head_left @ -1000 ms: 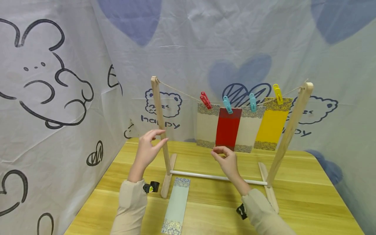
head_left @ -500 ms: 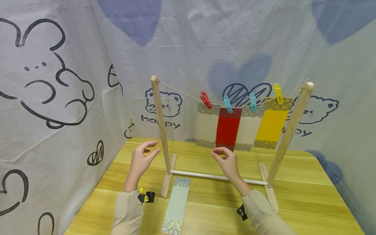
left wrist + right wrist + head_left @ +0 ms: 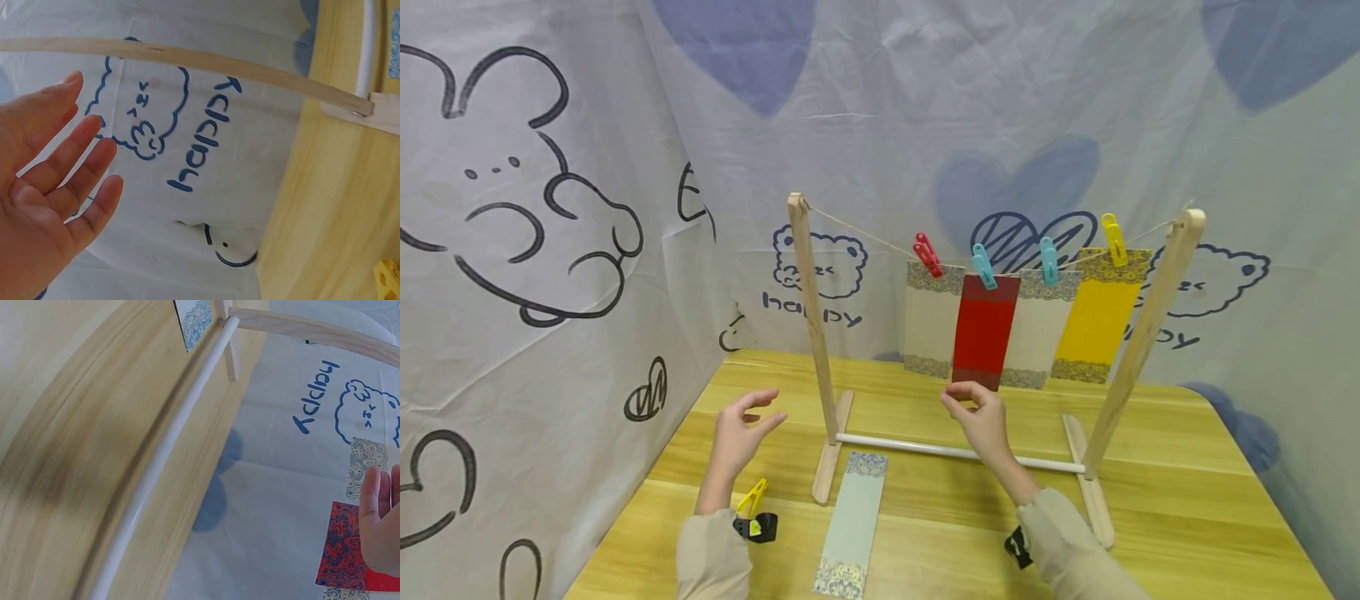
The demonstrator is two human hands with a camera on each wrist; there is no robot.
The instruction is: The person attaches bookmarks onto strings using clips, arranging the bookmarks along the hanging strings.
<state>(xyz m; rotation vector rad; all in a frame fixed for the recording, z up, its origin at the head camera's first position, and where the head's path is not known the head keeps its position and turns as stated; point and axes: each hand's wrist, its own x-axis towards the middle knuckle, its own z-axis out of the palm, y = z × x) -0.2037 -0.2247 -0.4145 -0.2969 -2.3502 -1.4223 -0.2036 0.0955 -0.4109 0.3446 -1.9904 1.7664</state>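
My left hand (image 3: 739, 433) is in the air left of the wooden stand, thumb and fingers spread apart. The left wrist view shows its palm and fingers holding nothing. A yellow clothespin (image 3: 752, 497) lies on the table beside the left wrist. My right hand (image 3: 983, 418) hovers just below the hanging red card (image 3: 985, 329), fingers lightly bent, with no object visible in it. A pale card (image 3: 853, 527) with patterned ends lies flat on the table between the arms. A cream card (image 3: 931, 321), another cream card (image 3: 1036, 329) and a yellow card (image 3: 1097, 321) also hang from the string.
The string runs between a left wooden post (image 3: 812, 317) and a right post (image 3: 1142, 342). A white rod (image 3: 917, 447) joins their feet. A red clothespin (image 3: 928, 254), two blue ones and a yellow one (image 3: 1115, 240) grip the hanging cards. A patterned curtain (image 3: 880, 108) stands behind.
My left hand has moved down and left, away from the left post, and the yellow clothespin by its wrist has come into view. My right hand has barely moved.
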